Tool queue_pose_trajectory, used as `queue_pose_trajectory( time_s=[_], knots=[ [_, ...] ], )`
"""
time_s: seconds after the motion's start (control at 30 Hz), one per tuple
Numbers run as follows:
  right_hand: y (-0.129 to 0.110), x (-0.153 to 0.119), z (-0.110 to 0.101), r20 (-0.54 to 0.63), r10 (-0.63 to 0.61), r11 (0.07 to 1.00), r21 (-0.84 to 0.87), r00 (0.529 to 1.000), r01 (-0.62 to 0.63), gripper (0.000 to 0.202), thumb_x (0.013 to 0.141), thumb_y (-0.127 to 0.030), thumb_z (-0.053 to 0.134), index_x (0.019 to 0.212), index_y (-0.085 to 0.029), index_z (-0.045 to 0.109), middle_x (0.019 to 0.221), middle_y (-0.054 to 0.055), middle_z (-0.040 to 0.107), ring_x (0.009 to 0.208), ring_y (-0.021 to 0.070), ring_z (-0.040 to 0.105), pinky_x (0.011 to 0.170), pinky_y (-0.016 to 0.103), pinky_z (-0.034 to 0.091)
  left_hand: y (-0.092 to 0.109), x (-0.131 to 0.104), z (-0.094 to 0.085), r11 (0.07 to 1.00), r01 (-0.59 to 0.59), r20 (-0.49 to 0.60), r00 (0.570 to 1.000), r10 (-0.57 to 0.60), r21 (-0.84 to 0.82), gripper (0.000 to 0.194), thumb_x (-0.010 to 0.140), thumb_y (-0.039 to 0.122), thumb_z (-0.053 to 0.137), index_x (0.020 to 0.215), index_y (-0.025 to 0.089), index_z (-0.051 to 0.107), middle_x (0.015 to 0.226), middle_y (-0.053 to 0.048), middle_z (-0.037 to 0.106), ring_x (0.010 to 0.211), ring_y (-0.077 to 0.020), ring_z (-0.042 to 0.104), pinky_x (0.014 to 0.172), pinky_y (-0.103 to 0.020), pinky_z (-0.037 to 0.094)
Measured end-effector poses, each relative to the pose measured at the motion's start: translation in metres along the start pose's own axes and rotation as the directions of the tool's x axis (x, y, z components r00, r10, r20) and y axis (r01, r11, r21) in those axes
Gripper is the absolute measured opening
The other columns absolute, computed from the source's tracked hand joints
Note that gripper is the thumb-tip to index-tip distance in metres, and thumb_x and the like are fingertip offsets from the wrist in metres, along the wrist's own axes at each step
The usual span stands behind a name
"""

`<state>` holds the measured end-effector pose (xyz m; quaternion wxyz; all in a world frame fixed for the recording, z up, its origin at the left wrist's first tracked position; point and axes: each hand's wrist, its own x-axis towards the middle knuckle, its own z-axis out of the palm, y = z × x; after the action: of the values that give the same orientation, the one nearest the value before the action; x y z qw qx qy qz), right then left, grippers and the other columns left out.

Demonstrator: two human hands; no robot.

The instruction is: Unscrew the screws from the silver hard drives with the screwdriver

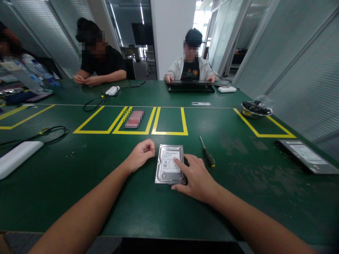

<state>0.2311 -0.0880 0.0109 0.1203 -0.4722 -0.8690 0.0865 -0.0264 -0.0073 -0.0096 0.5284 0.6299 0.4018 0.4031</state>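
Note:
A silver hard drive [172,174] lies flat on the green table, its white label facing up. My right hand [197,174] grips it from the right side, with the index finger on the label and the thumb at the near edge. Close to the drive's left edge, my left hand [141,154] rests on the table with its fingers curled closed; whatever they may hold is hidden. To the right of the drive is a screwdriver [208,153] with a black and yellow handle, its shaft pointing away from me.
Yellow tape [169,133] marks several rectangles; a blurred pink object [134,119] lies in one. Right stand a bowl of dark parts [256,108] and another drive-like metal unit [307,156]. Left lie a white power bank-like box [19,158] and a cable [57,130]. People sit opposite.

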Motion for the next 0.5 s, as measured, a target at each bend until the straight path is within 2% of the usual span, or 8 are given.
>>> queue_pose_trajectory(
  time_s=[0.17, 0.3, 0.4, 0.5],
  knots=[
    [-0.0006, 0.0034, 0.0029, -0.011, -0.002, 1.0, -0.009, 1.0, 0.002, 0.087, 0.073, -0.063, 0.072, 0.144, -0.02, 0.047, 0.139, 0.022, 0.046, 0.126, 0.0382, 0.042, 0.101, 0.052, 0.035, -0.0052, 0.0019, 0.0011, 0.995, -0.076, -0.224, 0.973, 0.059, -0.07, 0.014, 0.07, 0.01, 0.059, 0.077, 0.017, 0.049, 0.072, 0.004, 0.049, 0.063, -0.0089, 0.044, 0.059, -0.021, 0.034],
    [-0.0023, 0.0057, 0.0056, -0.031, -0.003, 1.0, -0.024, 1.0, 0.003, 0.085, 0.073, -0.063, 0.071, 0.144, -0.02, 0.047, 0.137, 0.022, 0.047, 0.124, 0.0381, 0.043, 0.1, 0.051, 0.036, -0.007, 0.0037, 0.0022, 0.99, -0.127, -0.383, 0.913, 0.138, 0.056, 0.012, 0.071, 0.012, 0.061, 0.074, 0.017, 0.051, 0.072, 0.004, 0.051, 0.065, -0.0093, 0.046, 0.059, -0.021, 0.035],
    [-0.0036, 0.0063, 0.0059, -0.035, -0.006, 1.0, -0.03, 0.999, 0.005, 0.085, 0.074, -0.063, 0.071, 0.143, -0.02, 0.048, 0.136, 0.022, 0.048, 0.124, 0.0384, 0.044, 0.1, 0.051, 0.036, -0.0067, 0.0029, 0.0025, 0.977, -0.104, -0.432, 0.884, 0.177, 0.187, 0.01, 0.072, 0.014, 0.061, 0.075, 0.017, 0.052, 0.07, 0.004, 0.052, 0.063, -0.0096, 0.048, 0.059, -0.021, 0.036],
    [-0.0043, 0.0061, 0.0054, -0.032, -0.005, 1.0, -0.031, 0.999, 0.004, 0.085, 0.074, -0.062, 0.07, 0.144, -0.019, 0.047, 0.136, 0.023, 0.047, 0.124, 0.0386, 0.043, 0.1, 0.051, 0.036, -0.0055, 0.0008, 0.0035, 0.963, -0.088, -0.431, 0.881, 0.194, 0.253, 0.009, 0.072, 0.016, 0.061, 0.076, 0.017, 0.053, 0.069, 0.004, 0.052, 0.059, -0.0096, 0.047, 0.056, -0.021, 0.036]
  ],
)
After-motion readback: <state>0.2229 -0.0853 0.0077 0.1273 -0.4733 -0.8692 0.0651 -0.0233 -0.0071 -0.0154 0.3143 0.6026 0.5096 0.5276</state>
